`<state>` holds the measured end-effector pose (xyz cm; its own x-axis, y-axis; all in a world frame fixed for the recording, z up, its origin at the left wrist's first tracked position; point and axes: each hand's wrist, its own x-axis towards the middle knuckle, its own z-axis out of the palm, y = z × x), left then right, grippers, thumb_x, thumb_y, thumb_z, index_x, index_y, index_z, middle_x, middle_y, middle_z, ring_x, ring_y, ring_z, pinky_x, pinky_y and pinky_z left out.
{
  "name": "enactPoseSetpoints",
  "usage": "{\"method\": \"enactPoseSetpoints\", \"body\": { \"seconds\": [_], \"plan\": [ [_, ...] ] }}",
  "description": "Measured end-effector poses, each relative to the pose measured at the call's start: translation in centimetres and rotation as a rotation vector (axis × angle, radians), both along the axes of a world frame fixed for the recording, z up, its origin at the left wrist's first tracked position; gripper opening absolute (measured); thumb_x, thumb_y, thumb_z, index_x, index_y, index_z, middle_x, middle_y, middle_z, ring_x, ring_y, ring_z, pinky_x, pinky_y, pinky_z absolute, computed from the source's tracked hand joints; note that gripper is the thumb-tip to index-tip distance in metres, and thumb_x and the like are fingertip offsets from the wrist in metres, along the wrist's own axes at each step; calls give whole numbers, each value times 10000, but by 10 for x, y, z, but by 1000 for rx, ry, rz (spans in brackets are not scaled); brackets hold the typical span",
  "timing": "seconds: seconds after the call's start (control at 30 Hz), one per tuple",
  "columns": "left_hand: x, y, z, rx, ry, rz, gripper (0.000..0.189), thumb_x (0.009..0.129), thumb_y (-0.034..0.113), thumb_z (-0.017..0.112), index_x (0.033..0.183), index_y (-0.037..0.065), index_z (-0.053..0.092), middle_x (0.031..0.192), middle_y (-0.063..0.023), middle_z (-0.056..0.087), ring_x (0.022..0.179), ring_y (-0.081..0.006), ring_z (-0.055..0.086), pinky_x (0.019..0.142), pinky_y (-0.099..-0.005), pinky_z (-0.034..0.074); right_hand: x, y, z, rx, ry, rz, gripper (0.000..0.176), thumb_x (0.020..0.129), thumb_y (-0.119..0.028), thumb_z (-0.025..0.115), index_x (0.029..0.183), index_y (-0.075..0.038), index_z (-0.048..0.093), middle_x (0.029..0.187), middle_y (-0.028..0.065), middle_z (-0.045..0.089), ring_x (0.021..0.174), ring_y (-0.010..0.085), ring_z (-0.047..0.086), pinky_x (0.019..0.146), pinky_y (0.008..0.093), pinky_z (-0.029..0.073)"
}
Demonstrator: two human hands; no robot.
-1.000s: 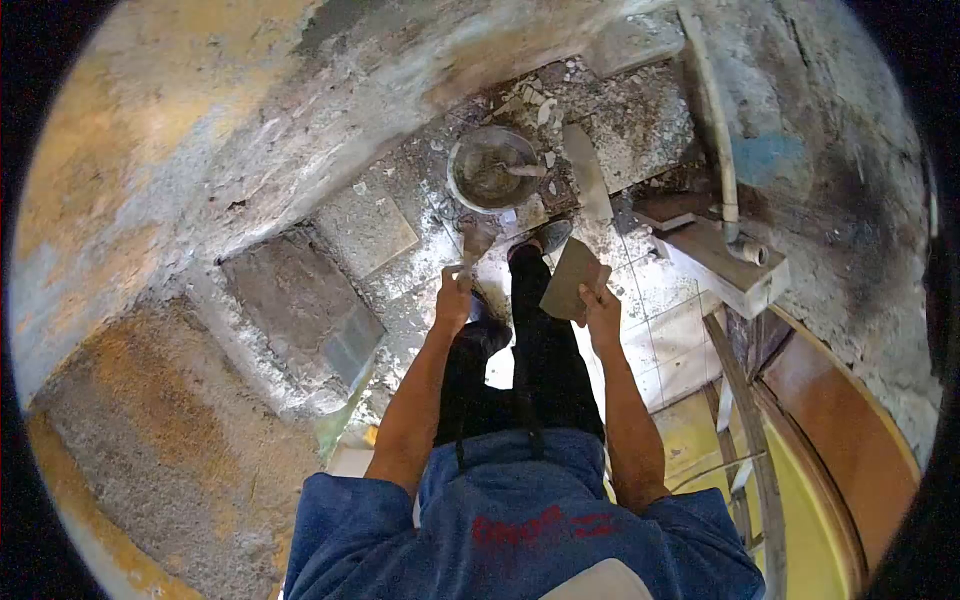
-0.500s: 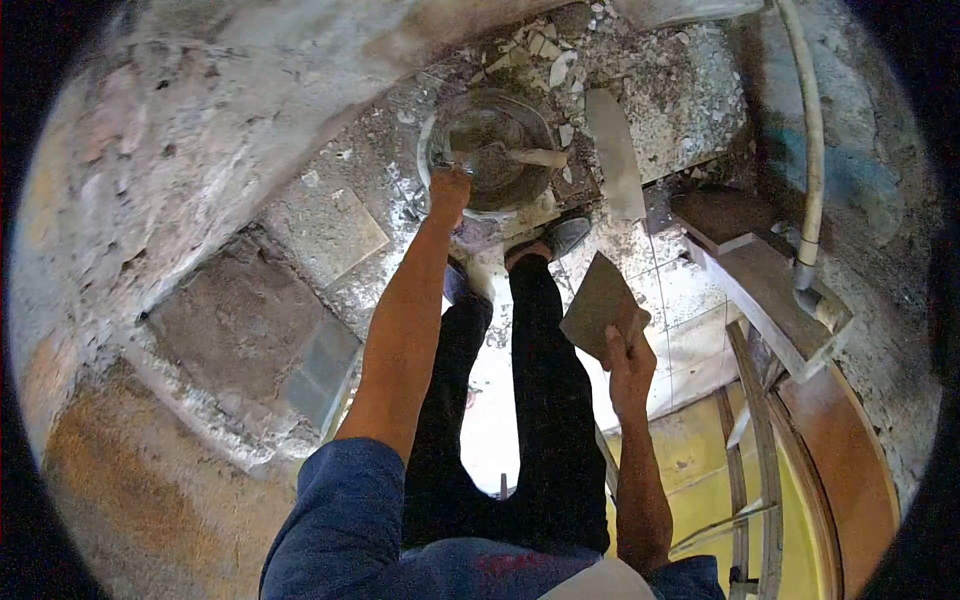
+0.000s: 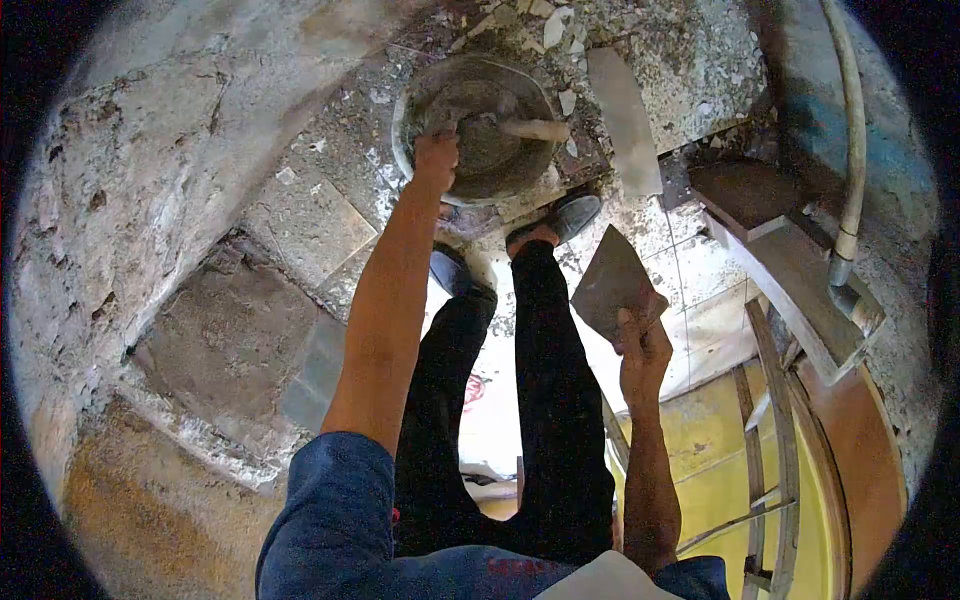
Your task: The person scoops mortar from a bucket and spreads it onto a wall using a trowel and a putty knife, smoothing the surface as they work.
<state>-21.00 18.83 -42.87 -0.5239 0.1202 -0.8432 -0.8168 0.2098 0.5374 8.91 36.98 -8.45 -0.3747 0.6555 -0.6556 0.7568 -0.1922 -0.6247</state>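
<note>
My left hand [image 3: 437, 158] is closed at the left side of a round basin [image 3: 402, 150] that holds grey wet material; what its fingers grip is too unclear to make out. A light wooden handle [image 3: 537, 130] lies across the basin's right side. Between the fingers and thumb of my right hand [image 3: 642, 335] is a flat greyish-brown tile piece [image 3: 610, 285], its pointed corner facing up and away from me. That hand is above the floor, right of my legs, well apart from the basin.
A long narrow board [image 3: 625, 120] lies right of the basin, with rubble behind. A square slab [image 3: 225, 340] is at left by the rough wall. At right are a ledge [image 3: 790, 280], a pipe [image 3: 853, 150] and a wooden ladder [image 3: 785, 450].
The view has shifted a little. My left hand has moved slightly further into the basin. My right hand still holds the tile piece.
</note>
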Motion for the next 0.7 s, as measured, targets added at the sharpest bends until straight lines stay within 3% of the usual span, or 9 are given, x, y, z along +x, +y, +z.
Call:
{"method": "enactPoseSetpoints", "body": {
  "seconds": [0.1,0.2,0.23,0.27,0.4,0.53,0.6,0.67,0.7],
  "plan": [
    [2,0,15,17,-13,27,194,956,280,638,1128,191,655,1042,19,653,779,-184,573,657,-438,496,-6,1,-14,33,25,10,307,1001,-276,652,1085,20,652,857,44,621,745,99,497,658,282,427],
    [9,2,24,-13,22,23,282,954,400,693,1150,203,643,998,6,629,744,-134,540,637,-301,486,-13,7,-29,73,59,99,355,1005,-266,643,1186,39,634,907,60,640,783,120,515,682,291,457],
    [10,4,30,-8,22,24,282,954,400,693,1150,203,643,998,6,629,744,-134,540,637,-301,486,-15,12,-36,90,67,178,384,1009,-256,635,1245,46,611,914,55,636,783,128,512,668,293,470],
    [11,6,37,-15,41,25,294,957,413,686,1168,212,645,1007,8,628,757,-130,545,645,-305,493,-17,18,-42,34,1,178,379,1001,-299,642,1202,23,649,962,73,657,835,147,536,754,317,460],
    [10,6,92,50,118,-41,338,970,432,662,1217,201,644,1026,6,630,780,-121,561,662,-326,510,-33,39,-65,-108,42,34,372,1033,-329,592,1196,-2,663,817,-30,540,726,74,424,637,259,366],
    [5,-15,134,36,168,-125,394,984,442,638,1262,165,621,1050,1,636,802,-119,570,673,-348,524,-66,71,-81,-49,93,91,349,1022,-309,611,1209,-20,673,798,-39,542,665,72,427,575,251,351],
    [-1,-22,184,50,239,-233,317,1040,287,587,1258,57,581,1102,-52,637,989,-130,569,884,-297,479,-95,86,-83,-77,63,83,334,1013,-292,619,1197,-18,672,797,-37,557,648,71,439,559,254,363],
    [6,-37,202,41,445,-332,297,1053,253,569,1255,35,567,1126,-59,630,998,-131,569,900,-286,471,-107,98,-104,-367,157,11,471,952,-286,672,1330,-13,605,1206,105,663,1069,213,650,820,340,582],
    [9,-45,212,40,650,-425,277,1066,219,552,1252,13,553,1150,-66,622,1007,-133,568,915,-276,463,-121,89,-101,-374,168,2,471,952,-286,672,1330,-13,605,1206,105,663,1069,213,650,820,340,582]
  ]
}}
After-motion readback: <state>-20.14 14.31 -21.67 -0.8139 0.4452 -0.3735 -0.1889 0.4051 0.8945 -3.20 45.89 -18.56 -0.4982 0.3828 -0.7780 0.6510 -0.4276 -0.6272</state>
